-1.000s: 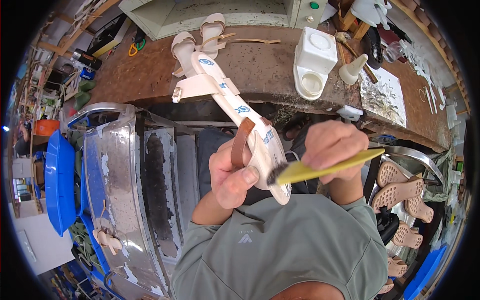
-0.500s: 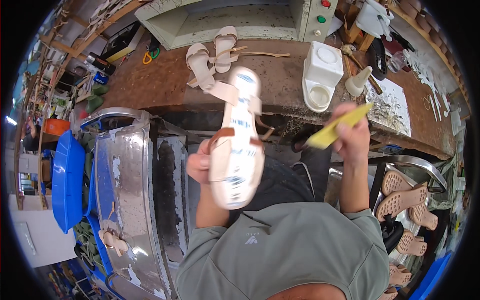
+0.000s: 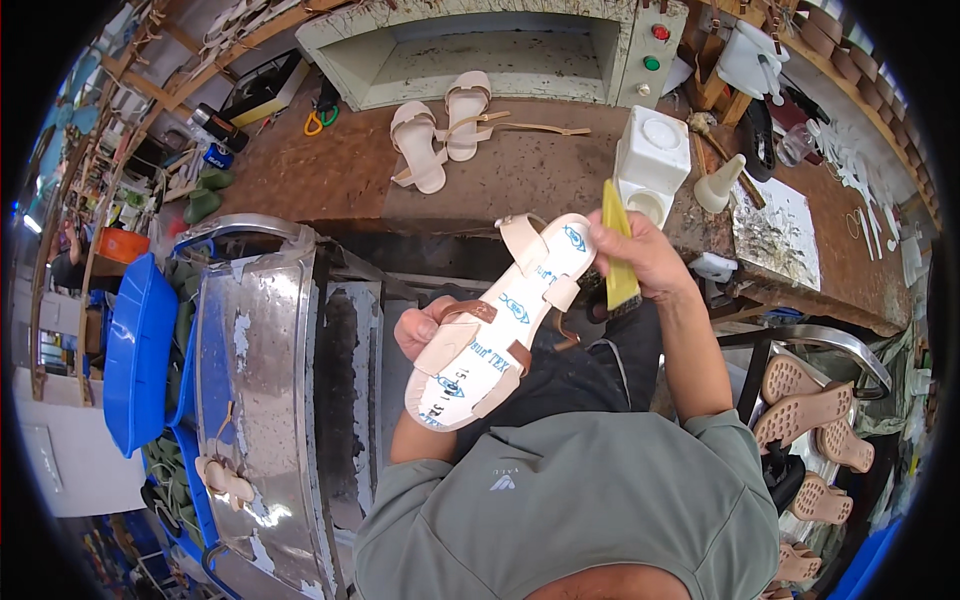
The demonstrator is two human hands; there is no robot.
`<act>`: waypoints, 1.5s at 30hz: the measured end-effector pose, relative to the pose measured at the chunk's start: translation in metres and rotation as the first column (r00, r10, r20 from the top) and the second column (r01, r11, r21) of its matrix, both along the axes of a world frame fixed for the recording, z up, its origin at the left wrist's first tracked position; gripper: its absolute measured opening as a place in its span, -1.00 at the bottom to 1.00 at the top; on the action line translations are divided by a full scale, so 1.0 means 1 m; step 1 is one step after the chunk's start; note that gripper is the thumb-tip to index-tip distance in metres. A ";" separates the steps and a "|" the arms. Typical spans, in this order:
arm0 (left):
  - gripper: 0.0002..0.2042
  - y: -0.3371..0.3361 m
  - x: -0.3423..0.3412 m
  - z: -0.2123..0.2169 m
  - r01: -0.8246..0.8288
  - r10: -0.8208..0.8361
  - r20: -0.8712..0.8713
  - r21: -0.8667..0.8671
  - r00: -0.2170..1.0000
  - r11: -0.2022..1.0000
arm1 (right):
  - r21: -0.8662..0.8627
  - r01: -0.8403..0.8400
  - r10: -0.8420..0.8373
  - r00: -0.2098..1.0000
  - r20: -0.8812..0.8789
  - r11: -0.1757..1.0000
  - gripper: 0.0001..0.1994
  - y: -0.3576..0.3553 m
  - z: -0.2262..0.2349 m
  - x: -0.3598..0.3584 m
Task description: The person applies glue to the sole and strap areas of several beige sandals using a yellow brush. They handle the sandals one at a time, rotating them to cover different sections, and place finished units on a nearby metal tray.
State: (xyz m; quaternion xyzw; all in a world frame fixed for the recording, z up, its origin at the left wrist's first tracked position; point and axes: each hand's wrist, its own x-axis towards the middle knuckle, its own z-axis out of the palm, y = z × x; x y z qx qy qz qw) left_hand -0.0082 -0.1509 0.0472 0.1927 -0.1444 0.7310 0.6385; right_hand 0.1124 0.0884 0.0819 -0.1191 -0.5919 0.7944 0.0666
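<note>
My left hand (image 3: 425,331) is closed on the side of a beige sandal upper (image 3: 497,319), near its brown strap tabs. The white underside, with blue print, faces up, and the piece slants from lower left to upper right. Loose beige straps stick out along both sides. My right hand (image 3: 640,252) grips a flat yellow brush (image 3: 622,275) with a dark fringe at its lower end. That hand is at the upper end of the sandal upper, its fingertips close to or touching the edge.
Two beige sandals (image 3: 418,150) lie on the brown workbench (image 3: 300,180), before a pale metal box (image 3: 480,55). A white container (image 3: 652,150) and a cone-shaped bottle (image 3: 718,183) stand at right. Soles (image 3: 790,380) hang on the right rack; a metal-topped stand (image 3: 250,350) is at left.
The sandal upper has tilted, its top end swinging right toward my right hand. My right hand has moved left with the brush, which has turned from slanting to nearly upright.
</note>
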 end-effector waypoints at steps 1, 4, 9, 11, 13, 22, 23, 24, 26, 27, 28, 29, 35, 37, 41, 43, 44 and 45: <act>-0.50 -0.001 0.001 0.002 0.009 -0.009 -0.024 0.005 1.000 1.000 | 0.080 -0.072 0.062 0.990 0.125 0.994 -0.74 0.000 -0.001 0.002; -0.59 0.003 0.011 0.001 -0.459 0.412 -0.213 -0.280 0.886 0.843 | -0.117 0.070 -0.067 0.997 0.033 0.991 -0.77 -0.008 -0.007 0.008; -0.58 -0.002 0.008 -0.005 -0.986 0.510 -0.844 0.147 -0.166 -0.078 | -0.503 0.199 -0.236 0.972 -0.011 0.841 -0.83 0.002 -0.031 0.018; -0.65 -0.009 0.018 -0.004 -0.921 0.480 -0.795 0.379 -0.372 -0.086 | -0.459 0.282 -0.290 0.955 0.054 0.842 -0.83 -0.001 -0.032 0.021; -0.72 -0.008 0.038 0.011 -0.831 0.311 -0.778 0.549 -0.546 -0.086 | -0.409 0.305 -0.300 0.951 0.077 0.860 -0.82 -0.014 -0.035 0.021; -0.72 -0.003 0.035 0.039 -0.578 0.126 -0.577 0.815 -0.807 0.037 | 0.024 0.462 -0.461 0.887 -0.034 0.886 -0.65 0.012 -0.020 0.053; -0.71 -0.003 0.036 0.039 -0.545 0.092 -0.546 0.838 -0.833 0.036 | -0.067 0.467 -0.471 0.870 -0.145 0.882 -0.62 0.015 -0.014 0.057; -0.70 0.001 0.038 0.040 -0.513 0.069 -0.515 0.857 -0.854 0.041 | -0.156 0.469 -0.494 0.833 -0.250 0.870 -0.59 0.017 -0.005 0.064; -0.69 0.006 0.045 0.038 -0.487 0.060 -0.490 0.871 -0.870 0.059 | 0.024 0.425 -0.373 0.820 -0.434 0.905 -0.64 -0.014 0.012 0.062; -0.68 0.010 0.049 0.039 -0.498 0.079 -0.503 0.864 -0.861 0.070 | 0.167 0.423 -0.280 0.800 -0.531 0.890 -0.69 -0.038 0.025 0.056; -0.68 0.010 0.053 0.041 -0.509 0.086 -0.513 0.858 -0.854 0.071 | 0.544 0.411 0.060 0.756 -0.652 0.731 -0.72 -0.036 0.030 0.050; -0.69 0.014 0.054 0.045 -0.506 0.102 -0.515 0.856 -0.851 0.104 | 0.558 0.422 0.170 0.669 -0.724 0.714 -0.76 -0.051 0.041 0.039; -0.64 0.010 0.054 0.049 -0.656 0.213 -0.683 0.731 -0.699 0.187 | 0.714 0.520 0.469 0.539 -0.700 0.469 -0.83 -0.060 0.048 0.058; -0.62 0.011 0.057 0.047 -0.634 0.216 -0.662 0.749 -0.717 0.192 | 0.775 0.491 0.388 0.675 -0.627 0.397 -0.84 -0.058 0.059 0.058; -0.68 0.013 0.063 0.044 -0.666 0.241 -0.679 0.732 -0.693 0.144 | 0.641 0.526 0.369 0.535 -0.760 0.559 -0.85 -0.052 0.042 0.057; -0.68 0.015 0.069 0.043 -0.760 0.290 -0.751 0.641 -0.593 0.106 | 0.606 0.596 0.290 0.544 -0.787 0.527 -0.87 -0.047 0.045 0.062; -0.67 0.015 0.072 0.043 -0.802 0.315 -0.781 0.590 -0.540 0.089 | 0.669 0.571 0.231 0.652 -0.722 0.476 -0.87 -0.050 0.050 0.059; -0.70 0.015 0.070 0.037 -0.793 0.286 -0.769 0.607 -0.572 0.047 | 0.740 0.453 0.343 0.681 -0.647 0.497 -0.87 -0.045 0.054 0.061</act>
